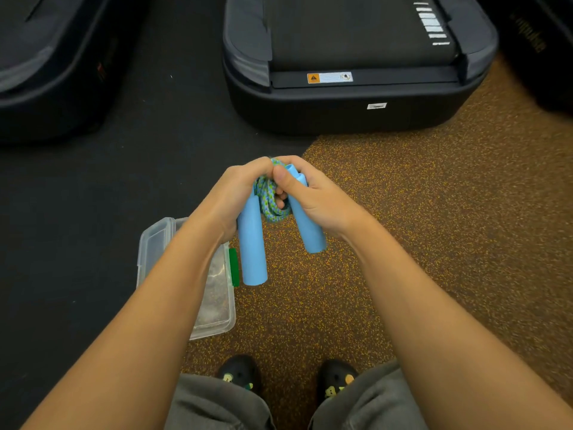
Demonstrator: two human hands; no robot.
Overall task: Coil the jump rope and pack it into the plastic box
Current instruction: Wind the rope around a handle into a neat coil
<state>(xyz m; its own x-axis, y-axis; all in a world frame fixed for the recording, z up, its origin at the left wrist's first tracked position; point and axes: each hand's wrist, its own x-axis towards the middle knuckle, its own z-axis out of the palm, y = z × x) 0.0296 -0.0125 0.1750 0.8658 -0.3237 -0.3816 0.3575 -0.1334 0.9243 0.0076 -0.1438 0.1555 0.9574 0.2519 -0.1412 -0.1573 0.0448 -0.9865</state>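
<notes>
Even, soft indoor light, faint shadows; edges bow with wide-angle distortion, corners slightly blurred and dim.

Coiled blue jump rope above clear plastic box.

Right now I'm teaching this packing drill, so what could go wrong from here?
The bunched blue-green braided rope is pinched only between the left hand and right hand; loosening either could let the coils spring apart. The two long light-blue foam handles dangle free and may snag the rim of the clear plastic box, which sits low on the floor, partly under the left forearm.
</notes>
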